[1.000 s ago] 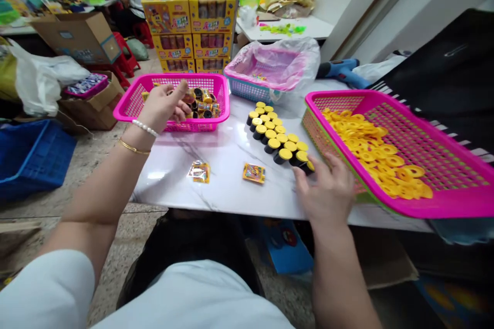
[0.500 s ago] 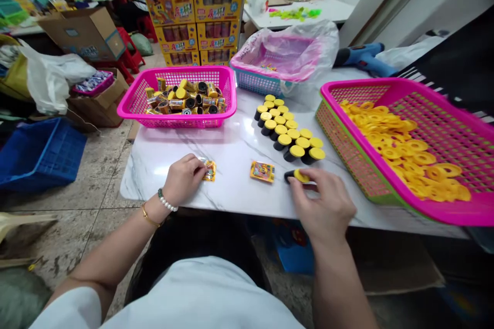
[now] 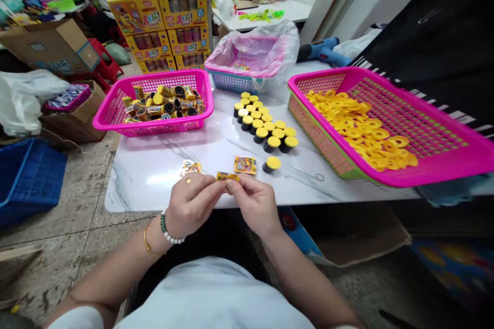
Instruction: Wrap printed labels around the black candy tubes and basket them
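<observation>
1. Above the marble-patterned tabletop (image 3: 216, 141), near the person's edge: a yellow printed wrapper (image 3: 224, 176), long axis roughly left to right, between both hands' fingertips.
2. Left hand (image 3: 192, 200): fingers drawn together, pinching the wrapper's left part.
3. Right hand (image 3: 258, 206): thumb and fingers closed on its right part; from where I stand, the exact contact is partly hidden.
4. Lone yellow-capped black cylinder (image 3: 271, 165): upright, beyond the right hand, the nearer one, and slightly rightward; untouched.
5. Flat printed packet (image 3: 245, 164): just beyond the wrapper.

Open tabletop (image 3: 219, 136) separates the left basket (image 3: 154, 127) from the capped cylinders (image 3: 269, 127) (1 standing apart), which obstruct rightward reach.
</observation>
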`<state>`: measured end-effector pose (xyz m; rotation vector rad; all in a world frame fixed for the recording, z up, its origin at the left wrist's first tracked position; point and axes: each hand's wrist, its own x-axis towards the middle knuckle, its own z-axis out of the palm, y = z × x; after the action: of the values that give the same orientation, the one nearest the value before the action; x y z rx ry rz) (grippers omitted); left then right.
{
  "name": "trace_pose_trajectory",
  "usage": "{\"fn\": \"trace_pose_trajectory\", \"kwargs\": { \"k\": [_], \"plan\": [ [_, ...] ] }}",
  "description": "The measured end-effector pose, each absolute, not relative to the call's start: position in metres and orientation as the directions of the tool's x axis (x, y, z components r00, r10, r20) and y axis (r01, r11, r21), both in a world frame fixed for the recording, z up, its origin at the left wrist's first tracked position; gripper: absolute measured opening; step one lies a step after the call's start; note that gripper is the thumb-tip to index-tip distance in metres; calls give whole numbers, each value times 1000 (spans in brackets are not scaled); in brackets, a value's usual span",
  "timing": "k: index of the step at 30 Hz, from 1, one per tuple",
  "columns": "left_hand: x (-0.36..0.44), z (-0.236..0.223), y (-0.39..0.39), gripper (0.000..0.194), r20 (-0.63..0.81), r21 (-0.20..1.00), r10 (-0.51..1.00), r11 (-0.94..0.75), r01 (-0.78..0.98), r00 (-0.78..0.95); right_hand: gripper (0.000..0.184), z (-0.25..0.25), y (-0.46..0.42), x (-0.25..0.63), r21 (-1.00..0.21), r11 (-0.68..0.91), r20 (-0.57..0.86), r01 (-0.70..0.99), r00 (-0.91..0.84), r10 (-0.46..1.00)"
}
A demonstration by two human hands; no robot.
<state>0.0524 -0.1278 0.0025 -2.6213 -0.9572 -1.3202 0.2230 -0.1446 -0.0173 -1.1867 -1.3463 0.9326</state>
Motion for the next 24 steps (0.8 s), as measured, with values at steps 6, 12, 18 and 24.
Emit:
{"fn": "trace_pose_trajectory", "kwargs": {
  "k": [6,12,18,24],
  "plan": [
    [58,4,-144,8,514,765,856,-488,420,57,48,-29,-141,217,-996,85,85,14,237,968],
    [69,5,-149,17,359,896,933,-338,289,-22,50,-29,-148,210,-994,103,96,-25,182,979],
    [76,11,-147,6,425,845,905,-408,347,29,46,-37,-149,214,-951,233,269,203,171,948],
    [75,1,-145,5,394,847,919,-375,376,31,39,-42,-147,210,-825,395,462,403,80,883]
  ]
}}
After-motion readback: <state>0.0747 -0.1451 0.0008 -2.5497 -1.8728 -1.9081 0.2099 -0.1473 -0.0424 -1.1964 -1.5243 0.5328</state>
